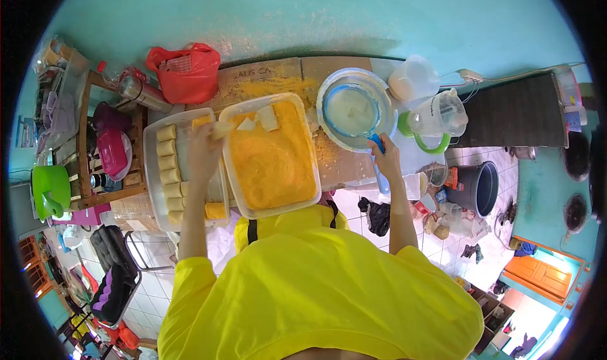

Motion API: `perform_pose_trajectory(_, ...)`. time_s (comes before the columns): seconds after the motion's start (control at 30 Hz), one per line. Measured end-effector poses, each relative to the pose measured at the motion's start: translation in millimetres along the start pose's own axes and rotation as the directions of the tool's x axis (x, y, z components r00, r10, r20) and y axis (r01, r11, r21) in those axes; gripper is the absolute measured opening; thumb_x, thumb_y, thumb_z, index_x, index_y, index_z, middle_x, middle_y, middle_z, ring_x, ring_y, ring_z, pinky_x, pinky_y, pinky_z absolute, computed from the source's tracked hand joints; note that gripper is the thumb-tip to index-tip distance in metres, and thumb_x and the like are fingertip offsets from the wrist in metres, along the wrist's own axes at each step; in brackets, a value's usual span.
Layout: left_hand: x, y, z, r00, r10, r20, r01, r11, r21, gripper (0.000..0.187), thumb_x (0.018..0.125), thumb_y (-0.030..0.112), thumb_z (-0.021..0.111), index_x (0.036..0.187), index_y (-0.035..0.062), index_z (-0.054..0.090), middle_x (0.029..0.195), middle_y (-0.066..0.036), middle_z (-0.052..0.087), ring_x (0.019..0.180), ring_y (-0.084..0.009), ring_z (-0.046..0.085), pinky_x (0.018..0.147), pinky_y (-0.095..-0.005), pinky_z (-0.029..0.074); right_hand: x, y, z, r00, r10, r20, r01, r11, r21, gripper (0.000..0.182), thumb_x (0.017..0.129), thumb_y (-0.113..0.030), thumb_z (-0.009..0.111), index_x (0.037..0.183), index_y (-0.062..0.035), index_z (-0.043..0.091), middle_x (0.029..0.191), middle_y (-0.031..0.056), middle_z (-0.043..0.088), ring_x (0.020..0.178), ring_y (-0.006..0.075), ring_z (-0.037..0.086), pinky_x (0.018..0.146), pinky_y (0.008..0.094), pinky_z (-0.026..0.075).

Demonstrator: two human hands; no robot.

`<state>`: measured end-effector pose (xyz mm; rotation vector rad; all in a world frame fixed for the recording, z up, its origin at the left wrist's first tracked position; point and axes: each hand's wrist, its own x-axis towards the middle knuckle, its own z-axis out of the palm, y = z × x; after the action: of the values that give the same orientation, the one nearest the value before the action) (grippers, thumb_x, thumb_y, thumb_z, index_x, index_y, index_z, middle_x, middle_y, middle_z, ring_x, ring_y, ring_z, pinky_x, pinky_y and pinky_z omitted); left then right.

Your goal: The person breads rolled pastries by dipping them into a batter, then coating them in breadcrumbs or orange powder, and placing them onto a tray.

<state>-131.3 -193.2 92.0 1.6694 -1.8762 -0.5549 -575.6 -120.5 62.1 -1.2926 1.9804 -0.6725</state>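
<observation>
My right hand (387,158) is closed round the blue handle of a round strainer (370,134). The strainer's ring rests in a basin (329,131) of whitish liquid. Motion blurs my left hand (205,146), which is over the edge between two plastic tubs. A pale roll (221,129) shows at its fingertips. Orange-yellow crumbs (272,170) fill the right-hand tub (314,192), with a few pale flat pieces (267,118) on top at the back. In the left-hand tub (152,189), several pale rolls (167,162) lie in a column, and orange-coated ones (215,210) sit near its right side.
A red plastic bag (184,75) and a bottle (144,89) stand at the back left. Right of the basin are a clear container (414,80) and a measuring jug (442,115). Cardboard (259,75) dusted with crumbs covers the worktop. A dark bucket (475,189) stands on the floor.
</observation>
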Motion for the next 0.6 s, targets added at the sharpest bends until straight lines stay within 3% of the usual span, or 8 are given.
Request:
perform_pose_trajectory(0.13,42,92,63,0.981,0.172,0.094,-0.154,0.972,-0.177,0.036,0.076,0.016,0.069,0.109,0.0060,0.058,0.099,-0.014,0.061,0.093,-0.0308,0.059,0.080,-0.0386,0.047,-8,-10,-18,0.984,-0.178,-0.026,0.173,0.978,-0.120,0.022,0.084,-0.022,0.063,0.090,-0.0042,0.053,0.068,0.0164,0.061,0.065,0.0353,0.061,0.057,0.0407,0.044)
perform_pose_trajectory(0.2,57,127,104,0.951,0.307,0.022,-0.283,0.900,-0.332,0.035,0.074,0.016,0.069,0.107,0.0060,0.059,0.097,-0.014,0.063,0.093,-0.0306,0.059,0.079,-0.0392,0.047,-10,-12,-25,0.974,-0.221,-0.044,0.207,0.955,-0.214,0.023,0.084,-0.023,0.064,0.091,-0.0046,0.053,0.067,0.0156,0.061,0.065,0.0368,0.060,0.057,0.0420,0.044)
perform_pose_trajectory(0.27,69,159,139,0.914,0.380,0.141,-0.330,0.900,-0.285,0.035,0.073,0.015,0.068,0.107,0.0072,0.059,0.101,-0.014,0.063,0.095,-0.0305,0.060,0.078,-0.0395,0.047,-9,-5,-27,0.970,-0.239,-0.041,0.222,0.943,-0.247,0.024,0.084,-0.024,0.064,0.092,-0.0052,0.053,0.068,0.0160,0.061,0.066,0.0380,0.060,0.057,0.0434,0.043)
perform_pose_trajectory(0.43,69,196,215,0.803,0.586,0.103,-0.570,0.807,-0.154,0.036,0.072,0.013,0.069,0.107,0.0093,0.061,0.104,-0.010,0.064,0.096,-0.0295,0.060,0.082,-0.0387,0.048,-8,-5,-38,0.971,-0.235,-0.040,0.217,0.942,-0.257,0.023,0.085,-0.025,0.063,0.094,-0.0070,0.053,0.069,0.0170,0.061,0.069,0.0394,0.060,0.058,0.0454,0.043)
perform_pose_trajectory(0.53,57,187,223,0.833,0.541,-0.118,-0.552,0.829,-0.093,0.036,0.071,0.010,0.066,0.106,0.0130,0.060,0.101,-0.008,0.064,0.096,-0.0289,0.058,0.081,-0.0415,0.045,-7,-4,-42,0.961,-0.270,-0.055,0.236,0.909,-0.344,0.022,0.085,-0.025,0.062,0.096,-0.0081,0.053,0.071,0.0174,0.061,0.070,0.0392,0.060,0.059,0.0458,0.043)
perform_pose_trajectory(0.6,41,163,209,0.920,0.392,-0.027,-0.388,0.895,-0.219,0.038,0.071,0.010,0.066,0.108,0.0133,0.058,0.105,-0.008,0.063,0.100,-0.0284,0.056,0.083,-0.0420,0.044,-7,-7,-42,0.960,-0.276,-0.043,0.234,0.879,-0.415,0.022,0.085,-0.025,0.062,0.097,-0.0086,0.053,0.071,0.0174,0.062,0.071,0.0389,0.060,0.059,0.0461,0.044)
